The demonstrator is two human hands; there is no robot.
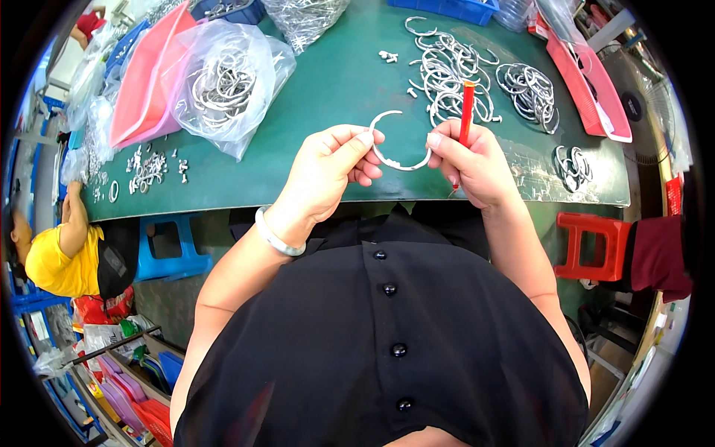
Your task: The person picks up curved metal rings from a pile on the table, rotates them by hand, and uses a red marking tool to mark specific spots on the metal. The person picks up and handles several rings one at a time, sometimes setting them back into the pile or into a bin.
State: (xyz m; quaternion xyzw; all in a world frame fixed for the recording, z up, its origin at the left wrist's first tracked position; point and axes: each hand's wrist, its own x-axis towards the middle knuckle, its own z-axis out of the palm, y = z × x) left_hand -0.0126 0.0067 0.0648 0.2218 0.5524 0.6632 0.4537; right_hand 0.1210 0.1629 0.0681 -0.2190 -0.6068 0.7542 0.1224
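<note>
Between my two hands, over the table's near edge, is an open silver bangle [400, 165] with a gap at its upper right. My left hand [335, 165] pinches its left side between thumb and fingers. The thumb and forefinger of my right hand [474, 165] grip its right end. A red pencil [467, 113] is tucked in that same right hand, its tip pointing down below the fingers. Just beyond, a tangled heap of silver bangles [450, 71] lies on the green table [313, 97].
Right of the heap sit a darker bangle pile [527, 93], a smaller one [573, 167] and a pink tray [585, 89]. At left are a clear bag of bangles [227, 86], pink trays [153, 71] and small metal pieces [149, 170]. A person in yellow [63, 257] sits at far left.
</note>
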